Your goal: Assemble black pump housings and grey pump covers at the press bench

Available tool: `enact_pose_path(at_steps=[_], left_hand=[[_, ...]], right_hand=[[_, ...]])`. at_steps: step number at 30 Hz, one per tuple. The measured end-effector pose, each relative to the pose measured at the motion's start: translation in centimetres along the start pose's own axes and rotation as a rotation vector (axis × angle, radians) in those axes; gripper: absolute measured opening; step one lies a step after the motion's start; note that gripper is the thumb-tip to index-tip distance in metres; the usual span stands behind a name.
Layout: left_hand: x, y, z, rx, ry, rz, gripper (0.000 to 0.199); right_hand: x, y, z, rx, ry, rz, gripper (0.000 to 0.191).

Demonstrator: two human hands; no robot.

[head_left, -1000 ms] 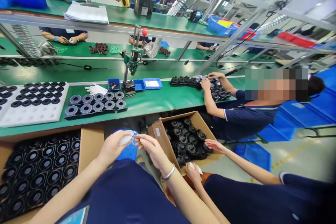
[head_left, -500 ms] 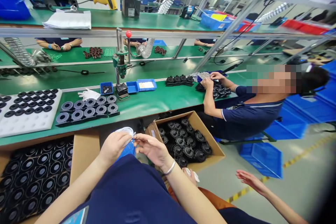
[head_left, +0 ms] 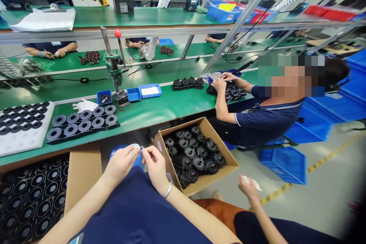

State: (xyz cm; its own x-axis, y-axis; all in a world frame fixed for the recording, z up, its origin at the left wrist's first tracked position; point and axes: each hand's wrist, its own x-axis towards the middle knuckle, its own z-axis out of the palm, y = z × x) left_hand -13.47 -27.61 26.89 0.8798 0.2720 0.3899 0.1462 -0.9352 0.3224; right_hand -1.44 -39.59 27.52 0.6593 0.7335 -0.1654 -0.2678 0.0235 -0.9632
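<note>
My left hand [head_left: 121, 163] and my right hand [head_left: 156, 167] meet just above my lap, fingertips pinched together around something small and thin that is too tiny to name. Under my left fingers shows part of a pale ring-shaped item [head_left: 134, 146]. A silver bangle [head_left: 168, 190] is on my right wrist. Behind both hands is a blue surface [head_left: 114, 151], partly covered by them.
The green bench [head_left: 160, 106] holds a hand press [head_left: 116, 72], small blue trays [head_left: 150, 90], round parts [head_left: 85, 125] and a white glove [head_left: 84, 105]. Cardboard boxes [head_left: 220, 177] of black parts flank me. A person [head_left: 263, 118] works at right; another person's hand [head_left: 248, 187] holds something white.
The view has shifted, so the bench items sit further left. My right hand has turned, its fingers more bent at the pinch. The other person's hand with the white item has come clear of the box.
</note>
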Motion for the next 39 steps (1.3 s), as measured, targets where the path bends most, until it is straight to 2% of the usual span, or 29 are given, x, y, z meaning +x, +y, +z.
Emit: enact_pose_path(at_steps=[4,9,15,18,24,29,33,36,39], left_hand=[[0.6,1.3,0.2,-0.130,-0.094,-0.149,0.024],[0.8,2.5,0.6,-0.130,-0.133,-0.218,0.027],[1.0,3.7,1.5,-0.034,-0.151,-0.316,0.029],[1.3,4.2,1.7,-0.035,-0.180,-0.386,0.027],[1.8,4.8,2.1,-0.113,-0.161,-0.541,0.027],[2.9,4.9,2.0,-0.356,-0.184,-0.697,0.029],[3.9,4.1,0.3,-0.688,-0.294,-0.787,0.027],[4.1,2.8,-1.2,-0.976,-0.368,-0.829,0.034],[3.5,1.4,-2.1,-1.238,-0.401,-0.866,0.047]], right_hand=[[0.6,-0.4,-1.8,-0.204,-0.074,-0.136,0.022],[2.5,0.1,-3.5,-0.149,-0.173,-0.014,0.024],[3.7,1.2,-4.1,-0.048,-0.261,0.121,0.029],[3.7,1.3,-4.3,-0.024,-0.311,0.115,0.028],[3.4,0.6,-5.0,-0.077,-0.391,0.031,0.027],[3.9,0.2,-5.8,-0.161,-0.425,-0.071,0.025],[5.4,-0.1,-6.0,-0.176,-0.475,-0.060,0.025],[6.6,-0.6,-5.6,-0.171,-0.552,-0.038,0.027],[7.6,-1.4,-4.6,-0.147,-0.691,-0.004,0.027]])
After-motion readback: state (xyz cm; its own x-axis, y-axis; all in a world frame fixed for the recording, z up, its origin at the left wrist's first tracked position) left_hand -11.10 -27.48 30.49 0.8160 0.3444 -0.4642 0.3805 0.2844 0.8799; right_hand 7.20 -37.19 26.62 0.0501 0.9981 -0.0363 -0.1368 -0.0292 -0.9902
